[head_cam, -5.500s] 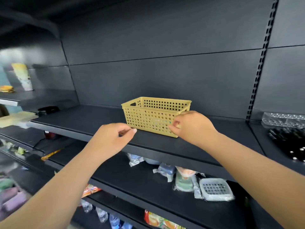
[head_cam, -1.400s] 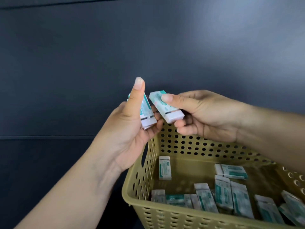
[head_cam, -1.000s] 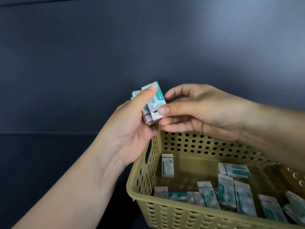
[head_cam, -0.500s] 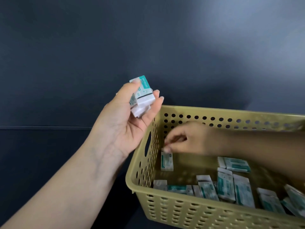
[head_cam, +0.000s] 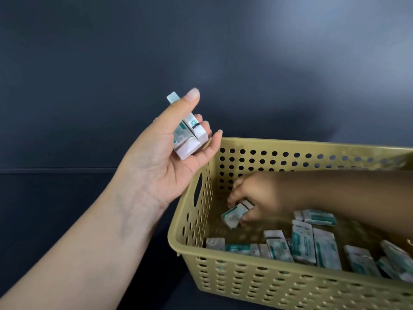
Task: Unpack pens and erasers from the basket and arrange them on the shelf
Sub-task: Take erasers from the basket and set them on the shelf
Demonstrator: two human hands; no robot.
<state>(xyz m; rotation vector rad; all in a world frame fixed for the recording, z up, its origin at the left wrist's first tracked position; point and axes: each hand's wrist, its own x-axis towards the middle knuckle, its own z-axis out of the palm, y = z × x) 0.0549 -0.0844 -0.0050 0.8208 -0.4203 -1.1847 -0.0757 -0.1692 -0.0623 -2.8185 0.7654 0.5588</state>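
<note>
Inside basket (head_cam: 223, 280), right hand (head_cam: 261, 195) pinching eraser (head_cam: 234, 215)

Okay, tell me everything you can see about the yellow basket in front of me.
The basket is mustard-yellow and looks like plastic, rectangular, with walls pierced by rows of round holes and an oval handle slot in its left end. It sits upright, open at the top, against dark shelving. Many white-and-teal packaged erasers lie loose on its floor. The right hand reaches down inside and pinches one eraser near the left end. The left hand holds a small stack of erasers just outside its left rim.
</note>
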